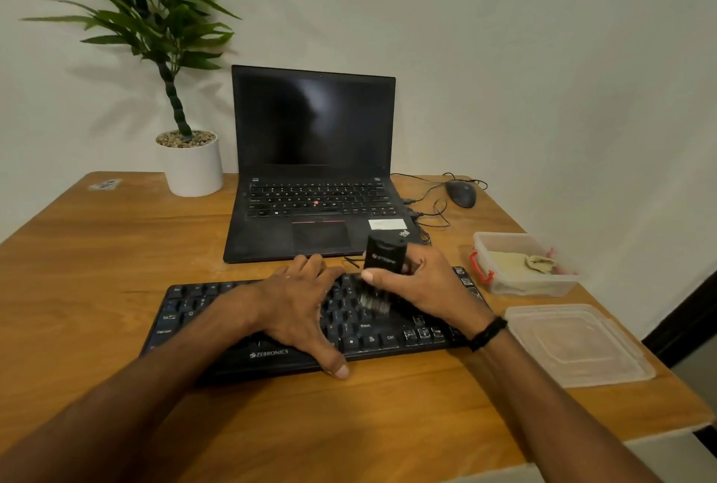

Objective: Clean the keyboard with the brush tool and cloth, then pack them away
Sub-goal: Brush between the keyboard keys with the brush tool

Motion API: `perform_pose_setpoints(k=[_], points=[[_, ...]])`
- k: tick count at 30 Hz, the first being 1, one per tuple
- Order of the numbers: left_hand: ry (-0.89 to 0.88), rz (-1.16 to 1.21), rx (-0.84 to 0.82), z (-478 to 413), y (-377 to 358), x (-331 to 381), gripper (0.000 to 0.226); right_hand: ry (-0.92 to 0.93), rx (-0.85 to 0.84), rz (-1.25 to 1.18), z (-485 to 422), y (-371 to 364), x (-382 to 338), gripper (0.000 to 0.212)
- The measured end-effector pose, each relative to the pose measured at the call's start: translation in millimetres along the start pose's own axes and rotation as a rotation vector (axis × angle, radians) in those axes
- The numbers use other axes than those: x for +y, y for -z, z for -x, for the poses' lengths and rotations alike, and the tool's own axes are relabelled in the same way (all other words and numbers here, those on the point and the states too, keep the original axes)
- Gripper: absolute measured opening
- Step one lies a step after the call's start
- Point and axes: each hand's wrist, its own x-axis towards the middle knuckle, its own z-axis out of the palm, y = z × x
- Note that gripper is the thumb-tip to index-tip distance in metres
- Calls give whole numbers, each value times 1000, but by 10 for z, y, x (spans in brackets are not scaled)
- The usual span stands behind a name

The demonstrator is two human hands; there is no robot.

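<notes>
Plainly, the right hand (pixel 423 288) grips the black brush tool (pixel 384 255) upright, with its bristles down on the right half of the Zebronics keyboard (pixel 271 354), likely so the tips reach between the keycaps. The left hand (pixel 298 304) lies spread flat on the middle keys, thumb at the near edge, seemingly bracing the board. The cloth (pixel 539 263) waits in the open plastic box (pixel 504 236) at two o'clock, its lid (pixel 574 343) at four.

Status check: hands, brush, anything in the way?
Left hand flat on keyboard. Right hand grips brush tool, bristles on the keys. Cloth in open container, lid beside it. Nothing blocking.
</notes>
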Motion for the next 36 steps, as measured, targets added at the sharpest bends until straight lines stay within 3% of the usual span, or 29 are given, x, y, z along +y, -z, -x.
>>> perform_pose_setpoints(k=[2,5,6,9,10,13,14,18,19,22,24,26,27,28,31,32,33,35,36], points=[[-7,4,22,8,-11,-20,147,9,111,62,-46,4,-29,36],[-12,12,41,23,-38,-22,148,-56,-137,-142,-15,9,-18,39],[-15,16,46,28,-47,-17,147,-46,-140,-130,9,-17,-29,39],[-20,28,53,30,-33,-13,146,16,127,81,-29,-34,-55,27],[-19,29,55,27,-24,-13,146,23,130,79,-37,-20,-67,27],[-21,27,59,23,-32,-9,145,-15,-173,-152,0,-19,-91,33],[-24,26,59,23,-37,-5,144,0,-192,-149,24,-50,-107,32],[-28,40,75,36,-15,-7,144,64,162,76,-70,-89,-92,24],[-26,42,77,32,-17,-12,144,47,107,21,-74,-77,-84,26],[-29,42,74,31,-41,-8,139,-18,-264,-206,6,-113,-76,37],[-32,38,74,41,-32,-1,137,24,-160,-121,-11,-187,-86,37],[-29,49,75,48,1,4,141,61,132,72,-83,-189,-124,33],[-25,55,78,44,13,2,143,89,202,104,-98,-176,-138,31],[-23,60,77,42,18,3,142,91,169,53,-90,-162,-133,29],[-42,88,84,38,-23,-2,131,1,-202,-222,27,-217,-172,29],[-44,98,86,42,-31,-9,129,32,-205,-176,29,-278,-169,29],[-41,104,84,48,-31,-16,131,53,-143,-118,-7,-311,-188,26],[-22,100,76,50,-2,-28,138,67,137,90,-103,-298,-246,22],[-13,101,75,50,15,-33,141,71,183,120,-143,-282,-233,24]])
